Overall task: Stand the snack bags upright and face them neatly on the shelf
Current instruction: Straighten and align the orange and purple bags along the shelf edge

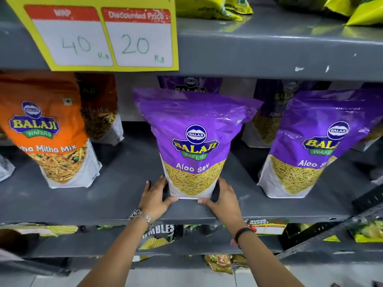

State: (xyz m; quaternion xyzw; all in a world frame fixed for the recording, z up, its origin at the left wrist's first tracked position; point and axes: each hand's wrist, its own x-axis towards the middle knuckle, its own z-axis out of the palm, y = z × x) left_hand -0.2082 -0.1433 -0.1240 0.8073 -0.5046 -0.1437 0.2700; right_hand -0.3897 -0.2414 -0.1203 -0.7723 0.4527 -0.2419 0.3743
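Both my hands are on the middle purple Aloo Sev bag [193,146], at its base. My left hand [156,198] cups the bottom left corner, fingers curled round the side and thumb lying along the front bottom edge. My right hand [222,198] mirrors it on the bottom right corner, thumb at the front edge, fingers wrapped behind. So each hand is partly closed on the bag, gripping between them.

The bag stands upright, label facing me, near the front lip of the grey shelf [116,195], directly above and between my hands. Left of my left hand, well apart: orange Mitha Mix bag [51,137], upright, leaning slightly. Right of my right hand: second Aloo Sev bag [315,146], upright, tilted a bit. More purple bags stand behind, partly hidden. Metal watch [141,216] on left wrist, dark band [243,232] on right wrist. Yellow price sign [101,36] hangs up above, left side.
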